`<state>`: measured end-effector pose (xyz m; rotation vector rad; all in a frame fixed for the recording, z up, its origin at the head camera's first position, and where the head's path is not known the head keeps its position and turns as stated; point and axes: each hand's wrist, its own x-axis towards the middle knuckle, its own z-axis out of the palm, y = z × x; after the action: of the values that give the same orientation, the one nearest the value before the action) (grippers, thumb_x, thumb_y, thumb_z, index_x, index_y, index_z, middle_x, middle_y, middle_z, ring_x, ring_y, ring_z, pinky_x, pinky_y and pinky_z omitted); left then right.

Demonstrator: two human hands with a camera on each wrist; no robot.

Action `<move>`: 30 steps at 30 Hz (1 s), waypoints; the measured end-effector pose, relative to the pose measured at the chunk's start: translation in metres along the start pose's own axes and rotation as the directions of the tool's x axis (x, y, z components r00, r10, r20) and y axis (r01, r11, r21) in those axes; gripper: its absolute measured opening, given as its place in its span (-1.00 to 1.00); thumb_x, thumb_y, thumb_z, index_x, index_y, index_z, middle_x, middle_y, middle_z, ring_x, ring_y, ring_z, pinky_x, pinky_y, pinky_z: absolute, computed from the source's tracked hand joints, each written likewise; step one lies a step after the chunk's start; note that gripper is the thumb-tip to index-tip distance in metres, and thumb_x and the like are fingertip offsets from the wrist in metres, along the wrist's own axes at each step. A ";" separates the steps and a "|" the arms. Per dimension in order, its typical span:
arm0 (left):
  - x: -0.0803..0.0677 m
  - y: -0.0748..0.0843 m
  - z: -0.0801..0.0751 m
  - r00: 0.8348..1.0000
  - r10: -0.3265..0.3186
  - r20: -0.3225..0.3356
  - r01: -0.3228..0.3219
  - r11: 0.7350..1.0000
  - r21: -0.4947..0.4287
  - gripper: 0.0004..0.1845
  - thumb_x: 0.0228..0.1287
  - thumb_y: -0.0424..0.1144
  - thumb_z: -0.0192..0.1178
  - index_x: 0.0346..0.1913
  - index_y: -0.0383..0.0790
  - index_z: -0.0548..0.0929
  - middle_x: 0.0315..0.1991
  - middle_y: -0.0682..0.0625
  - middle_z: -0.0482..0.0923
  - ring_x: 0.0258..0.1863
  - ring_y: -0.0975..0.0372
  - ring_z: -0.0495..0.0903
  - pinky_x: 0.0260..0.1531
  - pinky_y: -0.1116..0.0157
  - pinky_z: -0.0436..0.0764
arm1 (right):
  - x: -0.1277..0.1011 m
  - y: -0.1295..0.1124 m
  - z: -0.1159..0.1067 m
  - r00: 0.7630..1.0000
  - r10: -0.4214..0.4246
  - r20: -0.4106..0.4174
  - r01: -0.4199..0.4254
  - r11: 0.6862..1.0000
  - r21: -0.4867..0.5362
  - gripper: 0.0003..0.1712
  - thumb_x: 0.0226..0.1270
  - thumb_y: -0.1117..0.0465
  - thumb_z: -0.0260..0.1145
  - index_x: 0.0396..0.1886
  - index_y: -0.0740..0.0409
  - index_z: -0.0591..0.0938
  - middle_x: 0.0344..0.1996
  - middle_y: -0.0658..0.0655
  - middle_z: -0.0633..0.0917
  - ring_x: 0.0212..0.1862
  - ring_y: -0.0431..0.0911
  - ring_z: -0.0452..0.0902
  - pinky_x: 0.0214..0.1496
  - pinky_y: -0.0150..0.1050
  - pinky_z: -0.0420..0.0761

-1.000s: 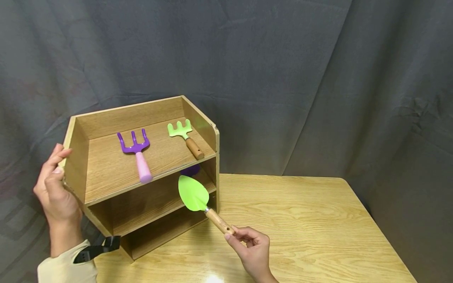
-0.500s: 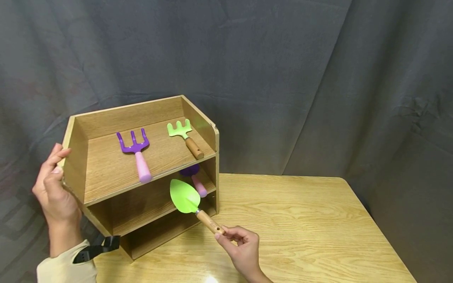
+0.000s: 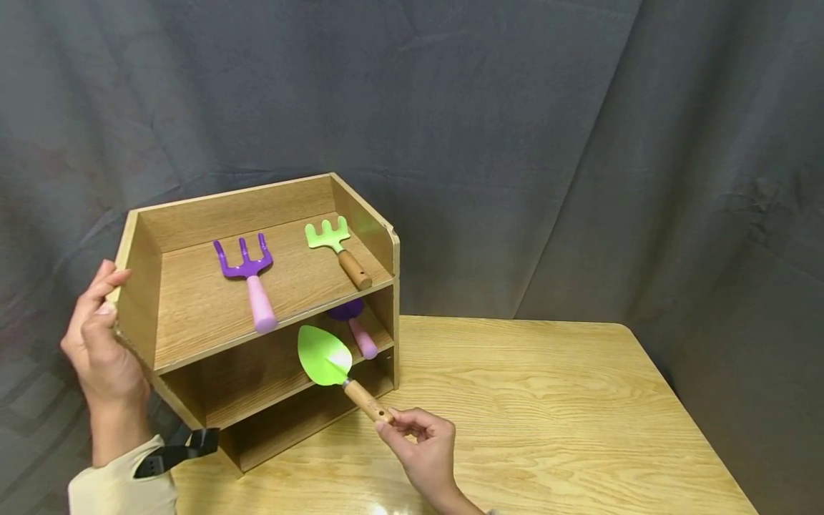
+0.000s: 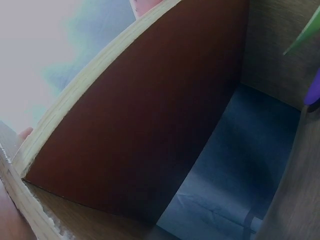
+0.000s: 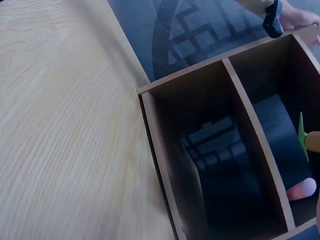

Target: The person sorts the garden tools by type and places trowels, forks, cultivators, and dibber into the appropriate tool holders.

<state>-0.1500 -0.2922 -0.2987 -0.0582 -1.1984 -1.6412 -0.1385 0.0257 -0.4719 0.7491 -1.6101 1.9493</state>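
Observation:
My right hand pinches the wooden handle end of a lime-green hand trowel. The blade points up and left, in front of the wooden shelf unit's middle compartment. My left hand grips the left side panel near its upper front edge. On the top shelf lie a purple hand fork with a pink handle and a green hand rake with a wooden handle. A purple tool with a pink handle lies at the right of the middle shelf, its head partly hidden.
The shelf unit stands angled on a wood-grain table, which extends to the right. The bottom compartment is seen in the right wrist view. A dark grey curtain hangs behind. A black strap circles the left sleeve.
My right hand has moved left with the green trowel, across the front of the middle compartment, uncovering the pink handle there. My left hand stays on the side panel.

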 end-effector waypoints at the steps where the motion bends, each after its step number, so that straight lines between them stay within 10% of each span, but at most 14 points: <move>1: 0.000 0.000 0.000 1.000 0.001 0.000 -0.001 1.000 -0.002 -0.54 0.13 -0.45 -0.22 -0.09 -0.50 0.67 0.22 -0.22 0.47 0.27 0.03 0.33 0.21 0.31 0.09 | 0.000 0.001 0.001 1.000 0.001 -0.003 -0.001 1.000 -0.003 -0.84 -0.09 0.60 0.45 -0.45 0.44 0.68 -0.54 0.31 0.70 -0.55 -0.14 0.61 -0.52 -0.27 0.59; 30: -0.001 -0.003 0.001 0.999 0.032 -0.005 -0.032 0.998 -0.047 -0.55 0.14 -0.46 -0.24 -0.11 -0.58 0.65 0.19 -0.26 0.48 0.27 0.01 0.33 0.22 0.32 0.16 | 0.003 0.012 0.032 0.995 0.058 -0.085 -0.058 0.998 -0.002 -0.86 -0.04 0.52 0.47 -0.41 0.36 0.71 -0.52 0.21 0.72 -0.55 -0.16 0.63 -0.54 -0.24 0.61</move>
<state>-0.1522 -0.2910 -0.3007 -0.1030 -1.1504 -1.6402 -0.1456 -0.0079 -0.4733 0.6157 -1.6017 1.9896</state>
